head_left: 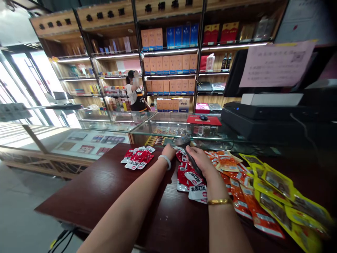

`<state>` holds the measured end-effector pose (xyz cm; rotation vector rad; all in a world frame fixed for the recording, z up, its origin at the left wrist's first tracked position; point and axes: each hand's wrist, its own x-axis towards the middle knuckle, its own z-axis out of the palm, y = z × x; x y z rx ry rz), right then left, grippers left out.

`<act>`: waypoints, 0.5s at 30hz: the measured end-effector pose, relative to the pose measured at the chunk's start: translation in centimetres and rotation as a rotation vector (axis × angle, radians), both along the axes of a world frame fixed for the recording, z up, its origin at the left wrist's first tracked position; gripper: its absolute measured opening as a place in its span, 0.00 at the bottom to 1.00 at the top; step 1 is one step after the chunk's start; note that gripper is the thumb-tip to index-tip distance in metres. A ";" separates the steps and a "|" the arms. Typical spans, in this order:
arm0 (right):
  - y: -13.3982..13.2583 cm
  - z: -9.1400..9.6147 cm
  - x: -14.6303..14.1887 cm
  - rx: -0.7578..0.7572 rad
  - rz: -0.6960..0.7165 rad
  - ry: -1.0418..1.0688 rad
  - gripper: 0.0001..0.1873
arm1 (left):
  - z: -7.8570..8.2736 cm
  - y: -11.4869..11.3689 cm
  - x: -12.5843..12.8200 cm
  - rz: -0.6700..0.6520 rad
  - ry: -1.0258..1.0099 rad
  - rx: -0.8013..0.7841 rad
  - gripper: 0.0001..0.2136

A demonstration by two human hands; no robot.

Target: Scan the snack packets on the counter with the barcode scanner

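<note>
My left hand [169,151] reaches forward over a dark wooden table [105,189], its fingers curled near the top of a pile of red snack packets [189,177]; a white bracelet circles its wrist. My right hand [201,161] lies on that same red pile, fingers bent down over the packets beside a dark object [193,163] that I cannot make out. A gold bangle is on its wrist. A smaller heap of red packets [138,158] lies to the left, apart from both hands.
Orange packets [237,189] and yellow packets [284,196] spread over the table's right side. Glass display counters [168,126] stand beyond, with a red mat [204,120] and a black register [263,116]. A person [135,93] stands by the stocked shelves.
</note>
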<state>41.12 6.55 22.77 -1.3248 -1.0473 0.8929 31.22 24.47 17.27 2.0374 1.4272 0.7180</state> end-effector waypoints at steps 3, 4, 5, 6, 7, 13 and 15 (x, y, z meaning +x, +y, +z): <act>0.1 -0.1 -0.2 -0.021 0.013 -0.018 0.27 | 1.2 0.5 -2.3 0.083 -0.136 0.074 0.11; 0.2 -0.2 -0.4 -0.029 0.032 -0.033 0.27 | 1.8 0.7 -3.4 0.114 -0.147 0.105 0.10; 0.2 -0.4 -0.6 -0.036 0.054 -0.052 0.27 | 2.4 0.8 -4.7 0.146 -0.157 0.135 0.10; 0.3 -0.5 -0.9 -0.040 0.079 -0.069 0.27 | 2.9 0.9 -6.0 0.179 -0.176 0.159 0.10; 0.4 -0.6 -1.2 -0.045 0.105 -0.081 0.27 | 3.3 0.9 -7.3 0.213 -0.198 0.177 0.11; 0.2 -0.7 -3.3 -0.090 0.255 -0.128 0.26 | 1.9 0.0 -12.7 0.358 -0.415 0.184 0.14; 0.1 -0.6 -3.8 -0.105 0.292 -0.146 0.26 | 1.2 -0.1 -13.4 0.385 -0.482 0.147 0.14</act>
